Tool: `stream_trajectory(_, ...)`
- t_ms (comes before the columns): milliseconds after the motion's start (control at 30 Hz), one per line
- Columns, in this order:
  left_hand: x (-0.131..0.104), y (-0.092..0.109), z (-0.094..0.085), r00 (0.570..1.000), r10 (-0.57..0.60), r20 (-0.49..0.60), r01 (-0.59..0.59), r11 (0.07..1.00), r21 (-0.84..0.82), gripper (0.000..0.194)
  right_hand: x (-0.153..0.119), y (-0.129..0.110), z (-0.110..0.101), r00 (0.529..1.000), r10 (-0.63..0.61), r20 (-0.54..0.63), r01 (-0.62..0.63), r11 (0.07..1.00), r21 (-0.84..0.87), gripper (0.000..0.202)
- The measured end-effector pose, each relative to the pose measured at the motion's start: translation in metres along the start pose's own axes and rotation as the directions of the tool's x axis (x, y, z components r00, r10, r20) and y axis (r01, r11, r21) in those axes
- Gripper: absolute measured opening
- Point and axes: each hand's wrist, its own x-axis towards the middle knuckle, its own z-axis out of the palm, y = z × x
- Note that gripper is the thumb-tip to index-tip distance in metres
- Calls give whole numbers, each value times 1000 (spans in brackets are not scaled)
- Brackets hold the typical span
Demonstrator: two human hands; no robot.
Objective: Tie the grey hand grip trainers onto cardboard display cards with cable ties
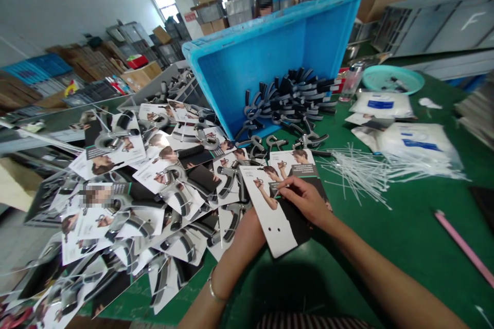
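A printed backing card (283,244), white and black with two small punched holes near its lower end, is tilted up in front of me. My left hand (250,231) holds it from behind at the left edge; the card hides most of those fingers. Over the card's upper half, my right hand (304,198) is closed in a pinch. A thin pale strip (276,192), seemingly a zip tie, shows at its fingertips. Another printed card (309,158) lies just beyond. Loose white zip ties (358,169) are spread to the right of my right hand.
A blue crate (247,69) lies tipped toward me, with grey-black hand grippers (293,95) spilling out. Carded hand grippers (173,190) pile up at left. Zip-tie bags (420,141), a bottle (352,82), a teal tray (372,81) and a pink stick (463,247) lie right. A person (264,0) is behind the crate.
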Motion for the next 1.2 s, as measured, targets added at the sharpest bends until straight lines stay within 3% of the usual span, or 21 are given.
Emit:
stream_trajectory(133,8,5,-4,997,-76,-1,76,997,26,22,-1,-1,-1,998,-55,17,56,998,-27,16)
stream_trajectory(300,-7,5,-12,962,-262,-79,230,930,-288,17,0,-3,0,997,-73,32,74,996,-44,15)
stream_trajectory(433,-11,2,-14,942,-336,-31,299,874,-383,19,1,-7,0,991,-120,52,124,988,-93,14)
stream_trajectory(633,-6,-5,-12,973,-224,-61,182,899,-399,17,0,-6,-1,998,-59,6,59,997,-46,17)
stream_trajectory(900,-3,-10,-9,959,-271,-88,208,877,-432,16,0,-14,0,968,-220,120,239,953,-186,22)
stream_trajectory(1067,-9,-11,-8,931,-331,-153,221,846,-485,11,-2,-14,-1,946,-258,196,297,932,-206,24)
stream_trajectory(1200,-6,-15,-7,884,-425,-192,265,796,-544,9,0,-21,4,928,-266,262,339,893,-295,19)
